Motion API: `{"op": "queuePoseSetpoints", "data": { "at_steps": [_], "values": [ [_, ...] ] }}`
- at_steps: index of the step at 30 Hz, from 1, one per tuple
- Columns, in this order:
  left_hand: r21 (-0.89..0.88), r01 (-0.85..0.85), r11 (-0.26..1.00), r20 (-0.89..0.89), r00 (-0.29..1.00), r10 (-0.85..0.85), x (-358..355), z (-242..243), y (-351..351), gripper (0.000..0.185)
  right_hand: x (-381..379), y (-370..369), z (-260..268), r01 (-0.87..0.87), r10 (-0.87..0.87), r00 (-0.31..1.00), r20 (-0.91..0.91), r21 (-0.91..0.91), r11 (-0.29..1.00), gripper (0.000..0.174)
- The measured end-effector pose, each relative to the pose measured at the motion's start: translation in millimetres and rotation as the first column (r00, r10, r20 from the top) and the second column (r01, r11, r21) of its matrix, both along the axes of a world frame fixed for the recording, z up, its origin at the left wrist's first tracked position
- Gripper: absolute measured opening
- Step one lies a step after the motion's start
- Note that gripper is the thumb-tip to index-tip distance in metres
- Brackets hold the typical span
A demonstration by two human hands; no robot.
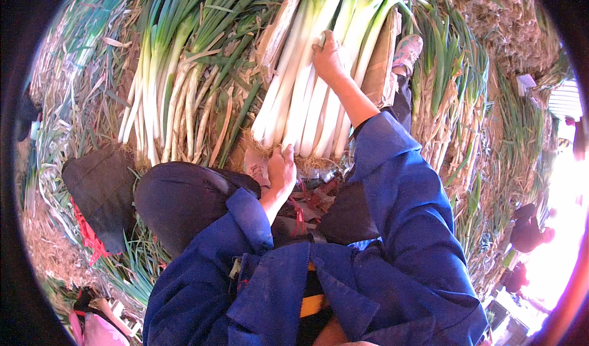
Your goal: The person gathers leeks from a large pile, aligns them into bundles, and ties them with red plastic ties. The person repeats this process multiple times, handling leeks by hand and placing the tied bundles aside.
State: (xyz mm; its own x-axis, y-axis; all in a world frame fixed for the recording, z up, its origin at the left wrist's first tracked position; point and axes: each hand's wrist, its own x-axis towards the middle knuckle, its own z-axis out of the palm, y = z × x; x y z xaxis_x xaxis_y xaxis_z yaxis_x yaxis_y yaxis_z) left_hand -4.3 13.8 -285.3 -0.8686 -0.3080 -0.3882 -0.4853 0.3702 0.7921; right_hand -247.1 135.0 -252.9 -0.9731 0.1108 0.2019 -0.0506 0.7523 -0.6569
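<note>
In the head view, a bundle of long green onions (294, 88) with white stalks lies before me, roots towards my knees, between a wooden board (281, 28) on the left and a cardboard piece (379, 65) on the right. My left hand (281, 169) is at the root ends, its fingertips touching the lower end of a stalk. Higher up, my right hand (329, 58) rests on the white stalks, thumb and fingers closed around part of one. The stalks hide some fingertips of both hands. Red ties (298, 212) hang between my knees.
A second pile of green onions (156, 97) lies to the left, with roots near my knee. More green onions (446, 79) lie to the right. A dark cloth-covered object (103, 194) stands at the left. Several people (527, 231) are at the far right; a person in pink (99, 330) is at the lower left.
</note>
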Motion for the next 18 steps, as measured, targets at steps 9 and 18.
{"op": "queuePoseSetpoints", "data": {
  "at_steps": [9, 18],
  "values": [
    [-0.151, 0.163, 0.975, -0.146, 0.972, -0.185, 4.2, -11.1, -16.8, 0.044, 19.9, -29.9, 54.5, 0.081, -0.143, 0.950, 0.279, 0.224, 0.971, 0.051],
    [-0.263, 0.204, 0.943, -0.273, 0.922, -0.275, -34.5, 34.3, -7.9, 0.029, 10.0, 13.0, 21.0, 0.020, 0.030, 0.989, 0.144, -0.335, 0.942, 0.069]
  ]
}}
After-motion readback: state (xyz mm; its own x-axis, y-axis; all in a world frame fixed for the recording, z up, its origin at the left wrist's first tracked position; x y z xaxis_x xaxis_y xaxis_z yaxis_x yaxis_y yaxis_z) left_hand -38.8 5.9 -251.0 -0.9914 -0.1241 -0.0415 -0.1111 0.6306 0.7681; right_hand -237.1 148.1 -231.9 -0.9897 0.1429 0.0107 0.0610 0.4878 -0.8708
